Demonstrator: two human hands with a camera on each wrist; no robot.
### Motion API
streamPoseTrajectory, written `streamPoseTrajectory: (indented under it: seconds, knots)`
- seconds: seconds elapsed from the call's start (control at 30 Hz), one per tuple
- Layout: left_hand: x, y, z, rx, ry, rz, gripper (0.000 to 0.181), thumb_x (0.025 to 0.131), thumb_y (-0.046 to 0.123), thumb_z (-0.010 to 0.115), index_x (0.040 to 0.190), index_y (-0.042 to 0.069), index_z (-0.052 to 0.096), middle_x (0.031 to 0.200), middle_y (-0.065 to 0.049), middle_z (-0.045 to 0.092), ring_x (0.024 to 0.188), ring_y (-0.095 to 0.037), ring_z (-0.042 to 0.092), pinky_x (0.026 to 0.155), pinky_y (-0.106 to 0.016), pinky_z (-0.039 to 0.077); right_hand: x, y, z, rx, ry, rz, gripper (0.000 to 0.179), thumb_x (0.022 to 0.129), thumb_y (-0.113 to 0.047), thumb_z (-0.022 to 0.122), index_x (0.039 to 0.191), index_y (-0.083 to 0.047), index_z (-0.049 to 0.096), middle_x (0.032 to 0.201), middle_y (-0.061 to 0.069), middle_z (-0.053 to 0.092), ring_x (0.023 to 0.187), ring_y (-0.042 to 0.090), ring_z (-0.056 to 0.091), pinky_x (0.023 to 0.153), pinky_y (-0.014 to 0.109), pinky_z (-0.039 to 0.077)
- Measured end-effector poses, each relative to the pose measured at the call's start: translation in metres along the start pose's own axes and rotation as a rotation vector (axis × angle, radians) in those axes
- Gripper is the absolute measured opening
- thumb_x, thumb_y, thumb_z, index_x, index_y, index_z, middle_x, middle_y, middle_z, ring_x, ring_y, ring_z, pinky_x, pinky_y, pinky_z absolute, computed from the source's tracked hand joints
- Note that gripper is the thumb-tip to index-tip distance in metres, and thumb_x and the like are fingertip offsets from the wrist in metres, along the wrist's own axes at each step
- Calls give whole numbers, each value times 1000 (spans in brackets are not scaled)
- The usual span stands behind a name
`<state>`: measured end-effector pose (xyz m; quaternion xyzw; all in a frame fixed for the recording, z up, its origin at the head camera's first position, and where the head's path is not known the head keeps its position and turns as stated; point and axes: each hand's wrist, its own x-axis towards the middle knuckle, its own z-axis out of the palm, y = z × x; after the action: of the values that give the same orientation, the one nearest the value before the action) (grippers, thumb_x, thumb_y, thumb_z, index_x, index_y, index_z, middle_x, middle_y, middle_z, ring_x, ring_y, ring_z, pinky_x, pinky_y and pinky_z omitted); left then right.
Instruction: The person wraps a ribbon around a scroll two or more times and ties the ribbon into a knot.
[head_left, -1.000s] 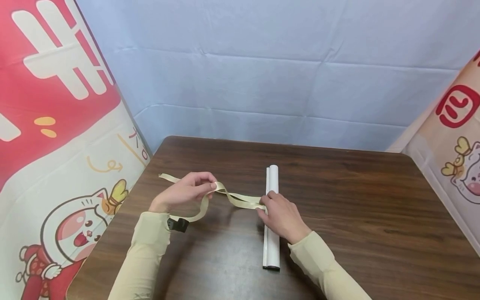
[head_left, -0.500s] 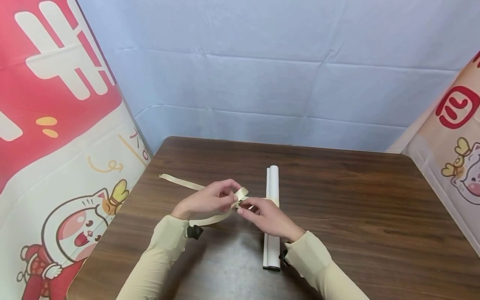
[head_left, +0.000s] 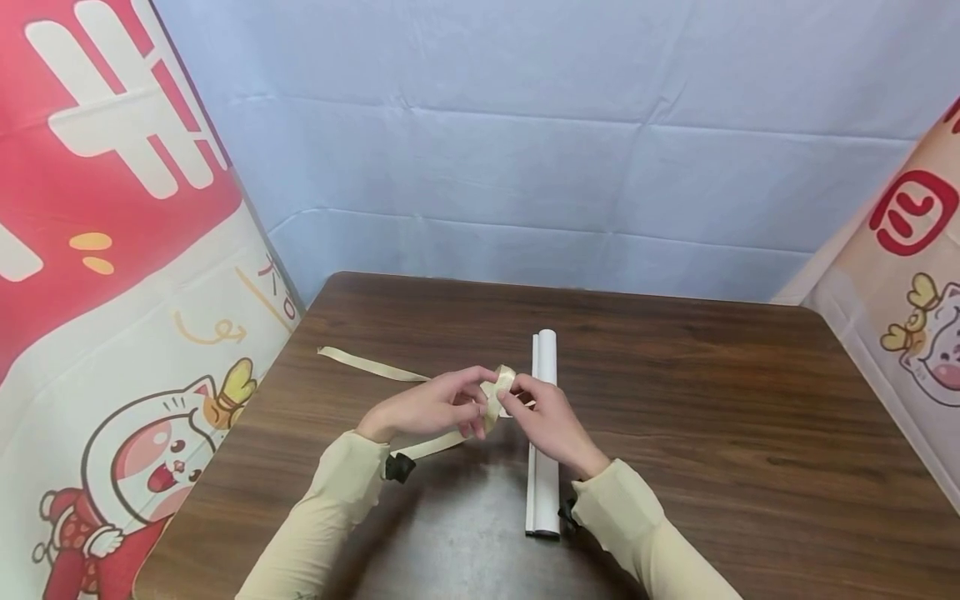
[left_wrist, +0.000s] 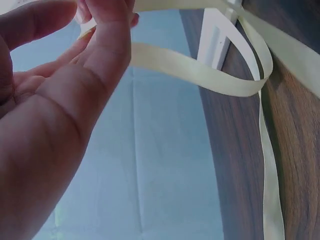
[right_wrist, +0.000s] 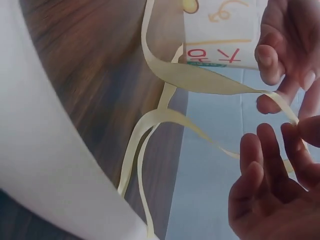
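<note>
A long pale yellow ribbon (head_left: 371,367) is looped between my hands, just left of a slim white tube (head_left: 547,492) with a dark near end. At the loop, my left hand (head_left: 431,406) holds the ribbon between bent fingers. My right hand (head_left: 553,423) pinches the top of the loop, its wrist over the tube. Thumb and fingertip meet on the ribbon (right_wrist: 205,77) in the right wrist view. In the left wrist view, part of the ribbon (left_wrist: 195,72) runs behind the left fingers (left_wrist: 107,40). Where it meets the tube is mostly hidden by the right hand.
Brown wood-grain table (head_left: 712,417) lies under everything. A pale blue cloth (head_left: 525,167) hangs behind its far edge. Printed cartoon banners stand at the left (head_left: 135,333) and right (head_left: 900,292). One ribbon tail stretches toward the table's left edge.
Both hands have come together: the left moved right toward the tube, and the right left the ribbon at the tube. The raised ribbon loop moved right with them. The tube stayed in place.
</note>
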<state>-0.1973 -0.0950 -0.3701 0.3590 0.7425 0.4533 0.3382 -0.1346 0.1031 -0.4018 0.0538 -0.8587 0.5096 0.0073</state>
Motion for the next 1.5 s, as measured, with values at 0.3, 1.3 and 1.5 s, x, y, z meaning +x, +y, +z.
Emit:
streamPoseTrajectory:
  seconds: [0.3,1.3,1.5]
  knots:
    - [2,-19,-10,260,143,-21,28,97,12,49,123,7,59,110,-12,67,91,-26,68,82,-36,53,1,7,-14,-4,81,4,13,93,-19,60,87,-10,67,86,10,71,76,12,60,69,24,46]
    - [-3,-74,-9,969,269,-335,41,93,17,57,133,22,58,148,-20,39,139,-41,33,106,-59,33,-1,36,-84,322,336,307,24,97,-19,46,90,0,58,61,-8,63,58,9,60,58,24,48]
    - [-9,-77,-7,970,284,-312,34,92,17,58,125,19,64,140,-18,47,133,-37,42,100,-57,38,-7,44,-101,202,332,330,37,98,-28,48,108,5,60,61,-9,61,58,5,61,59,23,51]
